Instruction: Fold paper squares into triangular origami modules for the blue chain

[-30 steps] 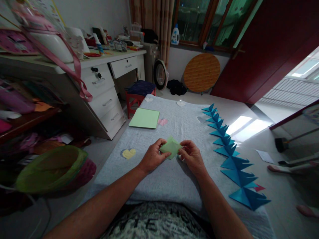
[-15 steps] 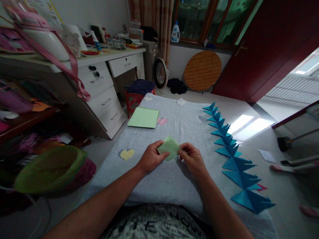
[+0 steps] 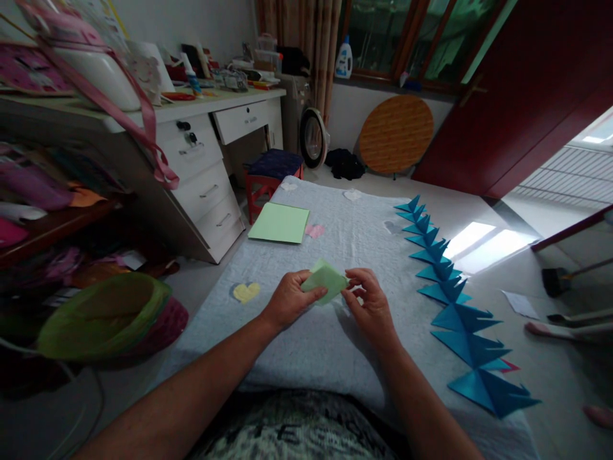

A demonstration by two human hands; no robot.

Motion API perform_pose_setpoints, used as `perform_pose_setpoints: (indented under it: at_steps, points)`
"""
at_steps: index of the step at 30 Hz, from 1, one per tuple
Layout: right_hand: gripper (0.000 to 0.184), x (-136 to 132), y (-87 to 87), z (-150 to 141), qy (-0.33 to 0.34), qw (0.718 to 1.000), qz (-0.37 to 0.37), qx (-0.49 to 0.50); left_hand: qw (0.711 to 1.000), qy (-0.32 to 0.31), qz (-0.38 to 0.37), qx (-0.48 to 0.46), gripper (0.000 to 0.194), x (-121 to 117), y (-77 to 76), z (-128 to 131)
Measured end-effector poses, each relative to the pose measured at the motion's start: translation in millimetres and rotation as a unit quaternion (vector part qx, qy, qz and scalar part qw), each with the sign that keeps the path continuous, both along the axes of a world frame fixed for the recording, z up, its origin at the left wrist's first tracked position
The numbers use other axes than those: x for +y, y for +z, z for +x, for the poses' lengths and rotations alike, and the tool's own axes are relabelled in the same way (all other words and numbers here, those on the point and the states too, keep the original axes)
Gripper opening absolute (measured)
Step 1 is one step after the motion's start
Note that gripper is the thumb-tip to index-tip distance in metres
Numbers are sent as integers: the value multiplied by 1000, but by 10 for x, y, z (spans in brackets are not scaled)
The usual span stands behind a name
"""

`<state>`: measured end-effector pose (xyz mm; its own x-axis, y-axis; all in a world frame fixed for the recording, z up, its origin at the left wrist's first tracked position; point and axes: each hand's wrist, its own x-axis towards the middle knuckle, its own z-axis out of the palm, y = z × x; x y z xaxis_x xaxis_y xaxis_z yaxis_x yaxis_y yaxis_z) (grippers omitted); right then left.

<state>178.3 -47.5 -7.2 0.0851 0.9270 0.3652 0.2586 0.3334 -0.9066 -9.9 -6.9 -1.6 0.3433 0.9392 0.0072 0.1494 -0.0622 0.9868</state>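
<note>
My left hand (image 3: 287, 299) and my right hand (image 3: 370, 305) both pinch a small folded piece of light green paper (image 3: 325, 281), held just above a grey blanket (image 3: 335, 345). The left fingers grip its left edge, the right fingertips its right corner. A flat stack of green paper sheets (image 3: 280, 222) lies further away on the blanket. A row of several folded blue paper shapes (image 3: 450, 287) runs along the blanket's right edge.
A yellow heart patch (image 3: 246, 292) and a pink heart patch (image 3: 315, 230) mark the blanket. A white desk with drawers (image 3: 211, 166) and a red stool (image 3: 268, 176) stand to the left. A green bag (image 3: 103, 316) sits at the lower left.
The green paper has tilted slightly and my right fingers have shifted along its right corner. The camera view has drifted a little.
</note>
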Motion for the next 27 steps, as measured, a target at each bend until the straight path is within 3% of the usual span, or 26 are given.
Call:
perform_pose_setpoints:
  at_steps: [6, 27]
  points:
    - [31, -20, 7, -18, 8, 994, 78, -82, 997, 8, 71, 38, 21, -20, 1, 11]
    - [39, -47, 23, -43, -15, 982, 115, -146, 989, -1, 115, 88, 18, -33, -4, 28]
